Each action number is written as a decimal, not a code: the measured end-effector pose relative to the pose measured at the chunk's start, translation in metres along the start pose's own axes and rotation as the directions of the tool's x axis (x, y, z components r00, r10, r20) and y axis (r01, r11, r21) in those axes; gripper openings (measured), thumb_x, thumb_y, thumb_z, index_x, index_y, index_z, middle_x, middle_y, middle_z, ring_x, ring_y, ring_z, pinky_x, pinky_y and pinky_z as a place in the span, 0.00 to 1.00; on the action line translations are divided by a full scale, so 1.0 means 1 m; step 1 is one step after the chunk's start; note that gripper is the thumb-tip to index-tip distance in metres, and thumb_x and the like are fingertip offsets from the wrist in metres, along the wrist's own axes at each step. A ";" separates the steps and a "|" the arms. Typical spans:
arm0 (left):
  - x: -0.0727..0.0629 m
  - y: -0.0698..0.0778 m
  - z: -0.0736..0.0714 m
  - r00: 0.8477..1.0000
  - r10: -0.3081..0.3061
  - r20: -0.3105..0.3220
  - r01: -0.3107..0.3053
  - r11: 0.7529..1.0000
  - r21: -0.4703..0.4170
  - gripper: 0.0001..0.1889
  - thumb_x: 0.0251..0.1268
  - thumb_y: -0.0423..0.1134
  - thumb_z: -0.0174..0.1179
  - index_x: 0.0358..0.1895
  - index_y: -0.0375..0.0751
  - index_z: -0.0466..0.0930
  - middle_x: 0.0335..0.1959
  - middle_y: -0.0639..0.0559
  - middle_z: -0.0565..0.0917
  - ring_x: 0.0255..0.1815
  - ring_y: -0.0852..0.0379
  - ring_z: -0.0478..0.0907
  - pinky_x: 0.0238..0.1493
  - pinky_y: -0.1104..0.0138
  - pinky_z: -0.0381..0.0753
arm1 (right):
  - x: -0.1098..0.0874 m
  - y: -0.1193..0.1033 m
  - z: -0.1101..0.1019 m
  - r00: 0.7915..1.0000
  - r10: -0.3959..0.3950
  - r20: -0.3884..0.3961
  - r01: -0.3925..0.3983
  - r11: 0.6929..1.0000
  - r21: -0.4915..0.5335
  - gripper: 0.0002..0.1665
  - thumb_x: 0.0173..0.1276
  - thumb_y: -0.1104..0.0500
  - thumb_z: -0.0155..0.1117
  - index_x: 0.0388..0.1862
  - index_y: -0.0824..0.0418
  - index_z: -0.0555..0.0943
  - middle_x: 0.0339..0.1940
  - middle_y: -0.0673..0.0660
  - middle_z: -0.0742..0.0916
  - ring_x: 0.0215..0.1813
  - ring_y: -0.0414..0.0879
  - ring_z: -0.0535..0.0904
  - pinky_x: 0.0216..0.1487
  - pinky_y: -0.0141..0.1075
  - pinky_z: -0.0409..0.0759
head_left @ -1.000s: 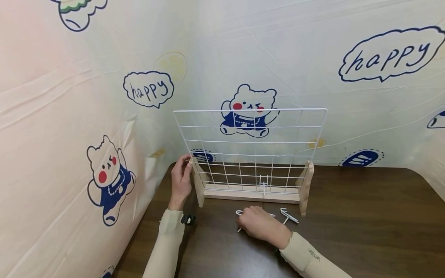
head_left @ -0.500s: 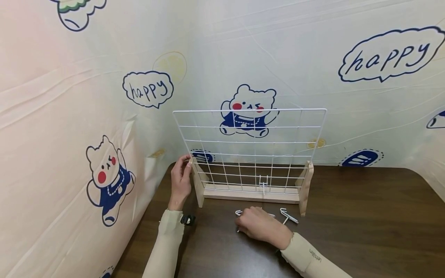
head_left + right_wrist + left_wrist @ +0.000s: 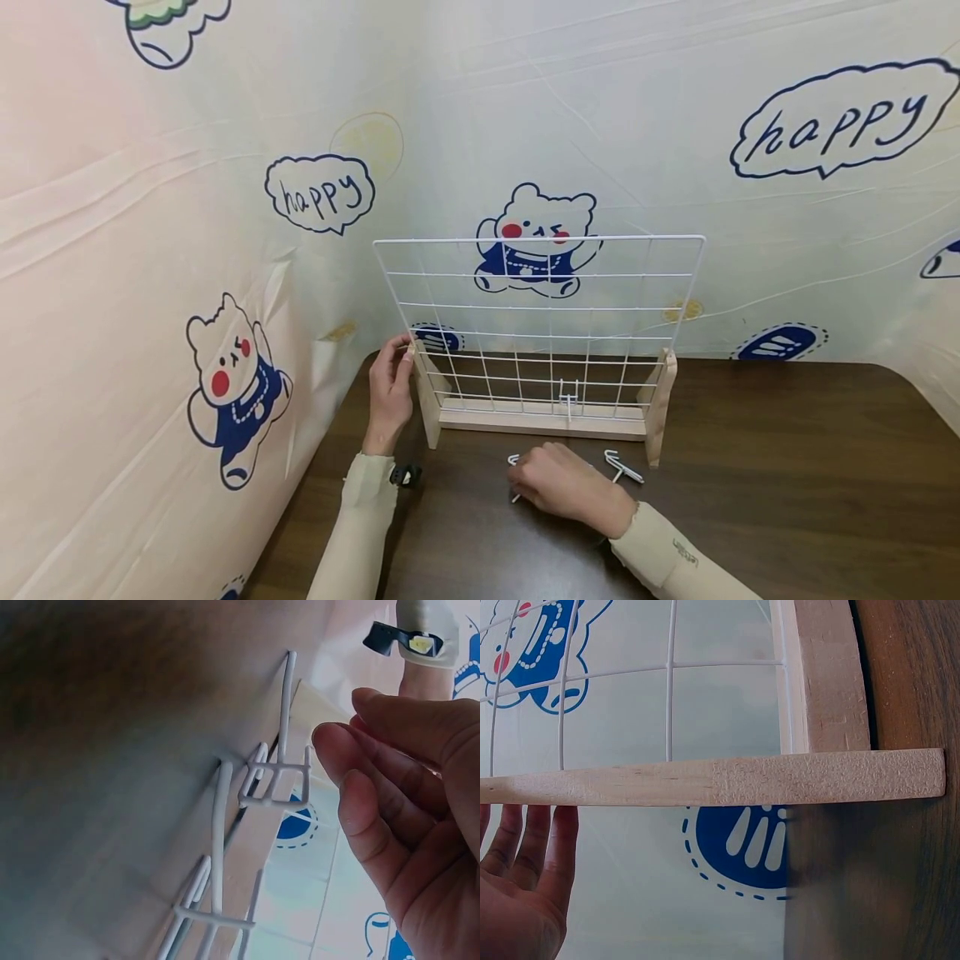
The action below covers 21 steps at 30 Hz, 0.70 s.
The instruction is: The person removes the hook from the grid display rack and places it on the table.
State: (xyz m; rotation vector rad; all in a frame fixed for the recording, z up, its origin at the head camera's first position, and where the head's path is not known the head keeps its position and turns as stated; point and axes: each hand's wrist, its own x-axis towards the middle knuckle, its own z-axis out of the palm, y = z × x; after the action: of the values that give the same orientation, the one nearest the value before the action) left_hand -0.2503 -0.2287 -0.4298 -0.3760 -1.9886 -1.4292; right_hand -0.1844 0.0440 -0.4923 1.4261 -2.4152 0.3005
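In the head view, a white wire grid rack [image 3: 551, 337] stands in wooden side panels [image 3: 657, 408]. My left hand [image 3: 390, 387] is at its left panel; in the left wrist view, nearly straight fingers [image 3: 561, 851] meet the panel's outer face [image 3: 705, 784]. A white wire hook [image 3: 569, 400] hangs low on the grid. My right hand [image 3: 570, 483] is low over the table in front, overlapping a second hook [image 3: 513, 459]. In the right wrist view, its thumb and fingers are loosely bent beside that hook [image 3: 276, 780], with nothing visible between them. Another hook [image 3: 217, 840] lies nearer.
The brown wooden table [image 3: 787, 492] runs out to the right of the rack. A printed curtain [image 3: 660, 150] with bears and "happy" bubbles surrounds the table at the back and left. A wooden crossbar [image 3: 540, 421] joins the two panels.
My right hand has shifted slightly right, now covering the hook end that showed on its right side before. The left hand and rack have stayed put.
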 end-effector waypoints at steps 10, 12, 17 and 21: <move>0.000 0.000 0.000 1.000 0.015 0.004 -0.015 1.000 0.002 0.13 0.75 0.23 0.49 0.54 0.18 0.78 0.45 0.25 0.82 0.39 0.55 0.76 0.41 0.80 0.73 | -0.001 0.007 -0.011 0.999 0.010 -0.047 -0.009 1.000 0.020 0.15 0.64 0.60 0.75 0.23 0.49 0.79 0.20 0.41 0.83 0.21 0.33 0.76 0.23 0.31 0.74; 0.000 0.000 0.000 1.000 0.011 0.006 -0.012 1.000 0.005 0.13 0.75 0.23 0.49 0.54 0.18 0.78 0.45 0.25 0.82 0.39 0.53 0.76 0.41 0.80 0.73 | -0.002 0.008 -0.012 0.999 0.021 -0.043 -0.020 1.000 0.018 0.13 0.65 0.59 0.75 0.24 0.49 0.81 0.22 0.40 0.85 0.23 0.34 0.78 0.25 0.32 0.76; -0.001 -0.001 0.000 1.000 0.002 0.011 -0.002 1.000 0.013 0.13 0.76 0.23 0.48 0.55 0.18 0.78 0.47 0.25 0.83 0.41 0.52 0.77 0.42 0.81 0.73 | -0.004 0.011 -0.016 0.998 0.038 -0.052 -0.037 0.999 0.013 0.11 0.64 0.58 0.76 0.25 0.49 0.82 0.21 0.40 0.85 0.22 0.32 0.74 0.25 0.30 0.74; 0.000 -0.001 0.001 1.000 -0.001 0.004 0.001 1.000 0.006 0.13 0.76 0.24 0.48 0.55 0.19 0.78 0.48 0.24 0.82 0.43 0.55 0.77 0.43 0.81 0.72 | -0.004 0.013 -0.018 0.997 0.040 -0.067 -0.041 0.999 0.000 0.12 0.62 0.58 0.78 0.25 0.49 0.82 0.21 0.40 0.84 0.22 0.32 0.74 0.24 0.31 0.73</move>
State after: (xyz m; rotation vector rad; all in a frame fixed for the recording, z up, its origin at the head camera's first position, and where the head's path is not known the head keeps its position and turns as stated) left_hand -0.2512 -0.2281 -0.4309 -0.3754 -1.9957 -1.4244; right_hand -0.1909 0.0600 -0.4771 1.3456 -2.3920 0.3502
